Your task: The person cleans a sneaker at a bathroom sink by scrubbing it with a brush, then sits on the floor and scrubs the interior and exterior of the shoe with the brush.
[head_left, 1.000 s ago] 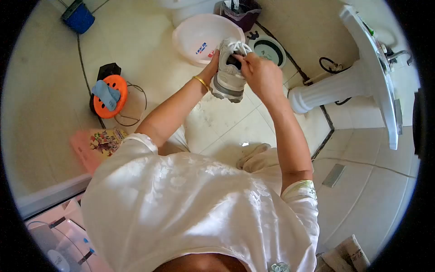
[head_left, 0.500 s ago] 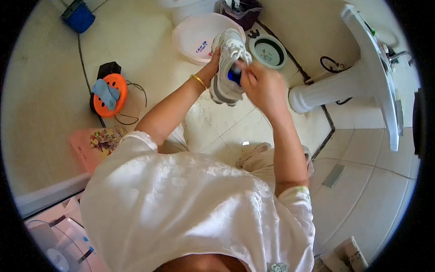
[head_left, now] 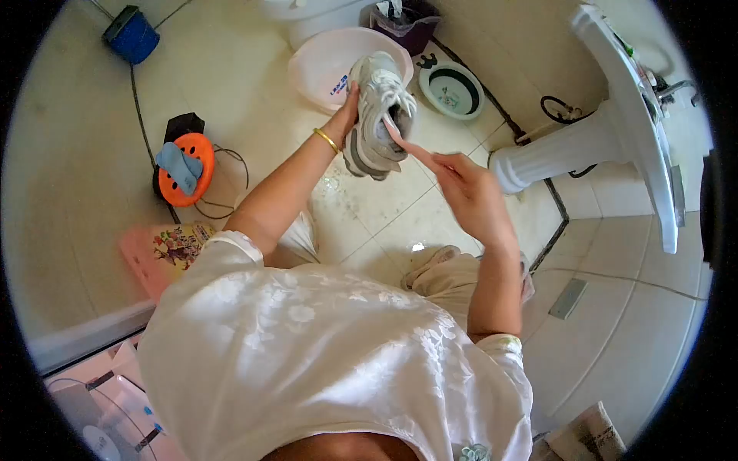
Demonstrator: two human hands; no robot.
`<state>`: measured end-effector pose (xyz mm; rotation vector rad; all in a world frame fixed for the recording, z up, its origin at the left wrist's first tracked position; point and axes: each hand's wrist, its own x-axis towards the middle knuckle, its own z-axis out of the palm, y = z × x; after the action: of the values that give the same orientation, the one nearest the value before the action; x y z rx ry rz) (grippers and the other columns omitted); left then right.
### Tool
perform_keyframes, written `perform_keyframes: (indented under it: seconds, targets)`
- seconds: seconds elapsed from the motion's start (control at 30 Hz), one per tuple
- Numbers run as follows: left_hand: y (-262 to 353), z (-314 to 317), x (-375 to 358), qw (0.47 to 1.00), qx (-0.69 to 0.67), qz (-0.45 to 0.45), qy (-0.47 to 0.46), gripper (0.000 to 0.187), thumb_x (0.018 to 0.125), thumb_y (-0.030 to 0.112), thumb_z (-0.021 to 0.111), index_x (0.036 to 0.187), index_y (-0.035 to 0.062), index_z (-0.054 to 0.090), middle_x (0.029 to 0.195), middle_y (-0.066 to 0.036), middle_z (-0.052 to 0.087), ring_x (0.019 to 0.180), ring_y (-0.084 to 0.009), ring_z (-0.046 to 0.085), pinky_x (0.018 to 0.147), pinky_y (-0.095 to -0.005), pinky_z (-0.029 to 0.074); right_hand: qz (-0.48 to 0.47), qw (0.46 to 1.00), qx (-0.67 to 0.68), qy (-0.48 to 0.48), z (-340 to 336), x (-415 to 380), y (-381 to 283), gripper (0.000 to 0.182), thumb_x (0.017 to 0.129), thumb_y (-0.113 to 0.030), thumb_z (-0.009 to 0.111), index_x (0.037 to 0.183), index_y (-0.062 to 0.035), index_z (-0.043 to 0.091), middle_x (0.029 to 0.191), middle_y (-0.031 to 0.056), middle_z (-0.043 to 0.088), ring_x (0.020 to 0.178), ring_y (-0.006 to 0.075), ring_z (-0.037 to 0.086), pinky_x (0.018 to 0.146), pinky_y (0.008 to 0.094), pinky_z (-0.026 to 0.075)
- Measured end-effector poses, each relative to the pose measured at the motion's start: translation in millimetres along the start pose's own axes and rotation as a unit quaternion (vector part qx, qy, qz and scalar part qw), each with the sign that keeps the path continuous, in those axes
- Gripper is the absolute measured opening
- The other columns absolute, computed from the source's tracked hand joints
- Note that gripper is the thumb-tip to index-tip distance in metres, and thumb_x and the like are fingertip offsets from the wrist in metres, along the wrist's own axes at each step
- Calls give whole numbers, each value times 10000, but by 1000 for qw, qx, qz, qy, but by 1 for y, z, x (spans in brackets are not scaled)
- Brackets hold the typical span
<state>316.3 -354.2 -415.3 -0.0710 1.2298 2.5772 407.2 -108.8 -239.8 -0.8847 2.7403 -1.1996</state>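
My left hand (head_left: pixel 345 119) grips a white-and-grey sneaker (head_left: pixel 364 148) by its side, holding it up with the toe pointing away and the laced top towards me. In my right hand (head_left: pixel 478 198) is a brush with a long pink handle (head_left: pixel 419 153). The brush's head reaches into the shoe's opening, so its bristles are hidden. Behind the sneaker's toe stands a pale pink basin (head_left: pixel 307 73) on the tiled floor.
On the right a white pedestal sink (head_left: pixel 569 146) rises near a round pale-green basin (head_left: pixel 452 91). A lined bin (head_left: pixel 411 27) stands at the back. To the left are an orange stool (head_left: pixel 201 173) with blue slippers (head_left: pixel 181 165), a pink bag (head_left: pixel 146 257) and a blue bucket (head_left: pixel 132 38).
My right hand has drawn back towards me and to the right, exposing the brush's pink handle. The sneaker has shifted slightly left; blue seen inside its opening before is now out of sight.
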Motion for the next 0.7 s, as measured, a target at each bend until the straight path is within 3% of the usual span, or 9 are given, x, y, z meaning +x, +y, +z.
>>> perform_keyframes:
  seconds: [0.1, 0.17, 0.2, 0.27, 0.37, 0.43, 0.5, 0.6, 0.7]
  targets:
    - [-4, -15, 2, 999, 4, -28, 38, 797, 822, 678, 254, 1367, 96, 255, 1337, -110, 376, 1201, -227, 399, 973, -352, 364, 5, 998, 58, 25, -23, -19, 29, 247, 867, -126, 466, 1042, -3, 590, 620, 66, 535, 525, 173, 489, 507, 300, 397]
    - [-4, -16, 4, 999, 13, -30, 32, 801, 828, 674, 239, 1376, 89, 231, 1379, -108, 314, 1229, -229, 361, 988, -344, 338, 216, 946, 241, 16, -49, -30, 26, 263, 879, -125, 454, 1056, 17, 588, 622, 10, 482, 522, 91, 414, 476, 241, 343]
    - [-6, -19, 5, 999, 17, -33, 26, 801, 829, 674, 235, 1376, 88, 231, 1381, -106, 311, 1232, -227, 357, 990, -342, 333, 202, 934, 288, 58, -53, -40, 35, 303, 881, -151, 474, 1113, 25, 556, 636, 1, 456, 517, 63, 377, 476, 198, 297]
    - [-30, -61, 36, 998, 54, -6, 33, 751, 852, 645, 204, 1354, 93, 289, 1336, -100, 379, 1185, -203, 411, 964, -332, 366, 189, 887, 413, 83, -51, -48, 58, 373, 872, -164, 498, 1188, 34, 487, 655, 10, 462, 542, 72, 403, 492, 202, 319]
    - [-2, 14, -11, 998, -41, -38, 7, 676, 881, 599, 186, 1306, 107, 370, 1228, -81, 484, 1094, -175, 481, 922, -310, 408, 194, 814, 536, 113, -23, -46, 63, 546, 844, -119, 531, 1319, 34, 307, 768, 29, 483, 653, 109, 468, 562, 230, 377]
    - [-28, -9, 18, 992, -108, -35, -49, 565, 887, 550, 273, 1205, 123, 461, 1084, -67, 552, 969, -187, 544, 834, -319, 472, 197, 803, 563, 15, 0, -36, 82, 391, 844, -95, 506, 1200, 34, 408, 786, 37, 485, 668, 117, 476, 583, 244, 386]
    - [-25, 23, 1, 990, -128, -48, -30, 521, 851, 547, 409, 1128, 116, 506, 1008, -111, 576, 890, -274, 590, 742, -377, 534, 238, 773, 587, 40, 23, -13, 100, 200, 837, -88, 498, 1014, -9, 447, 767, 35, 473, 663, 123, 466, 597, 251, 390]
    - [-19, 40, -11, 988, -80, -110, -75, 563, 833, 572, 421, 1130, 101, 503, 976, -120, 587, 782, -298, 615, 679, -398, 548, 278, 777, 558, 89, 44, 24, 137, 196, 836, -171, 559, 928, -47, 439, 743, 21, 459, 647, 136, 447, 602, 294, 415]
    - [-8, 67, -32, 987, -27, -124, -101, 552, 868, 554, 352, 1157, 109, 502, 993, -83, 591, 797, -207, 593, 716, -337, 514, 308, 766, 551, 124, 61, 55, 122, 250, 824, -230, 604, 929, -58, 457, 730, 16, 461, 621, 140, 447, 591, 320, 432]
